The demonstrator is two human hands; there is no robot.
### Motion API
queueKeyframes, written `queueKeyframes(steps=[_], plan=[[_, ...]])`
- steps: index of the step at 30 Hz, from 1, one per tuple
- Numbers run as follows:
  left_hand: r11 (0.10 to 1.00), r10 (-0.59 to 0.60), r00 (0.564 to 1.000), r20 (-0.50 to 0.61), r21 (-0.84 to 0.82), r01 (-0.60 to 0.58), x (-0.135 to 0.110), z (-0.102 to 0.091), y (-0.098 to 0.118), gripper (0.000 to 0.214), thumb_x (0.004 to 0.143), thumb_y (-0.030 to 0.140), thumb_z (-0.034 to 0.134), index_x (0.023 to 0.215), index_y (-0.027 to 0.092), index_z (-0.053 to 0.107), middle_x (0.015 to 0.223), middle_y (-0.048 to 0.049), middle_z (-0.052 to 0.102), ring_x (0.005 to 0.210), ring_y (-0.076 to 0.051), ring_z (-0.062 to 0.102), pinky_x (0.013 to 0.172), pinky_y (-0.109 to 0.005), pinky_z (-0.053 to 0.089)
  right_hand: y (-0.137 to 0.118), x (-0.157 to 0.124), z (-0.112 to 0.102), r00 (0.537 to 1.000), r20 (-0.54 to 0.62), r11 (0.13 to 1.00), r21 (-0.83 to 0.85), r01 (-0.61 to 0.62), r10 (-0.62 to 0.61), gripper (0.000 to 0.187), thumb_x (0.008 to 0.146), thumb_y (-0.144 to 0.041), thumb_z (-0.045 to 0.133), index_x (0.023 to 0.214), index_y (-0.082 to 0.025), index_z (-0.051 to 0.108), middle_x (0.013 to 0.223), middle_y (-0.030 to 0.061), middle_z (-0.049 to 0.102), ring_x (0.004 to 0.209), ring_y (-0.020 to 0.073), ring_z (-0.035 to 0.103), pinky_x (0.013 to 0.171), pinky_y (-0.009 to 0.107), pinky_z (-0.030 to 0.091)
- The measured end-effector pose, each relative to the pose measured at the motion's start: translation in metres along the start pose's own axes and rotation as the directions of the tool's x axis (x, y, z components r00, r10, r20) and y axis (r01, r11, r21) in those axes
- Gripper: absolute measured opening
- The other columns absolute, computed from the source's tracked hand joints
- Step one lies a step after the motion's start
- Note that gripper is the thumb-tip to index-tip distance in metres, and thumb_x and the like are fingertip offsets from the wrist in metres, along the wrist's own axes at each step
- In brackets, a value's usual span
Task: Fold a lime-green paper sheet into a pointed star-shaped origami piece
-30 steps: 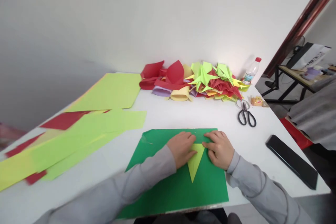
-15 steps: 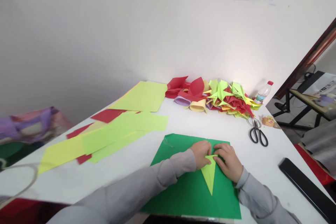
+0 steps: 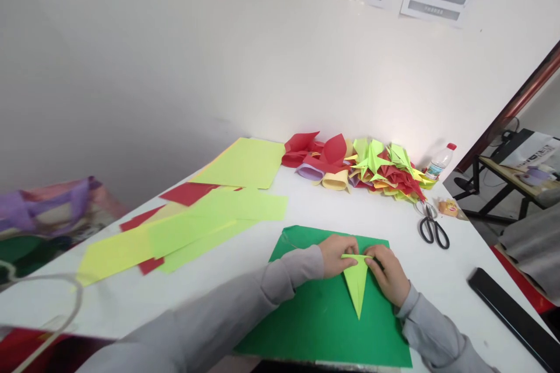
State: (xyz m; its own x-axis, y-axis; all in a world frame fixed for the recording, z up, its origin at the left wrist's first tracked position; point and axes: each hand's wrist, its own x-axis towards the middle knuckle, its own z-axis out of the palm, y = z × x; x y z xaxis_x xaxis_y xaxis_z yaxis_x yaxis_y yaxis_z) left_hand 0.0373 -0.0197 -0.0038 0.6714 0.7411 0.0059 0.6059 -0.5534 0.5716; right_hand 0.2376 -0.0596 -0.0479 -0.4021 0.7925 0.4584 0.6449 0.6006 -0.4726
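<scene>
A folded yellow-green paper point(image 3: 357, 285), kite-like with its long point toward me, is held over a green sheet point(image 3: 315, 326). My left hand point(image 3: 338, 254) pinches its upper left corner between thumb and fingers. At the upper right corner, my right hand point(image 3: 388, 271) grips the paper in the same way. The top edge between the hands runs straight across, and a crease shows down the middle. Some fingertips are hidden behind the paper.
Left of the green sheet lie yellow-green strips point(image 3: 196, 221) and red paper pieces point(image 3: 188, 193). Folded paper shapes point(image 3: 380, 169) are heaped by the wall near a bottle point(image 3: 441, 161). Scissors point(image 3: 433, 230) and a long black object point(image 3: 511, 315) lie at the right.
The paper's top edge now runs straighter between my hands, its upper part apparently folded over. Both hands keep hold of the corners. The whole view has shifted slightly.
</scene>
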Motion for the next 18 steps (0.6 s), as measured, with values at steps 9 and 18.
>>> queueKeyframes(steps=[9, 18], plan=[[0.761, -0.458, 0.826, -0.328, 0.335, 0.555, -0.01, -0.121, -0.119, 0.033, 0.091, 0.033, 0.056, 0.119, 0.017, 0.055, 0.12, -0.0093, 0.057, 0.101, -0.022, 0.06, 0.085, -0.043, 0.052, 0.004, 0.002, 0.003, 0.999, -0.008, 0.999, 0.019, -0.045, 0.045, 0.028, 0.098, -0.036, 0.036, 0.08, -0.021, 0.052, 0.08, 0.0052, 0.062, 0.076, 0.02, 0.057, 0.07, 0.036, 0.047], [0.499, -0.682, 0.579, -0.446, 0.294, 0.815, -0.005, -0.14, -0.192, 0.035, 0.09, 0.034, 0.057, 0.119, 0.015, 0.054, 0.12, -0.0101, 0.057, 0.101, -0.023, 0.06, 0.085, -0.043, 0.052, 0.004, 0.004, 0.003, 0.999, -0.007, 0.998, 0.011, -0.054, 0.054, 0.027, 0.098, -0.035, 0.037, 0.08, -0.022, 0.051, 0.078, 0.0047, 0.06, 0.074, 0.0199, 0.056, 0.068, 0.035, 0.048]])
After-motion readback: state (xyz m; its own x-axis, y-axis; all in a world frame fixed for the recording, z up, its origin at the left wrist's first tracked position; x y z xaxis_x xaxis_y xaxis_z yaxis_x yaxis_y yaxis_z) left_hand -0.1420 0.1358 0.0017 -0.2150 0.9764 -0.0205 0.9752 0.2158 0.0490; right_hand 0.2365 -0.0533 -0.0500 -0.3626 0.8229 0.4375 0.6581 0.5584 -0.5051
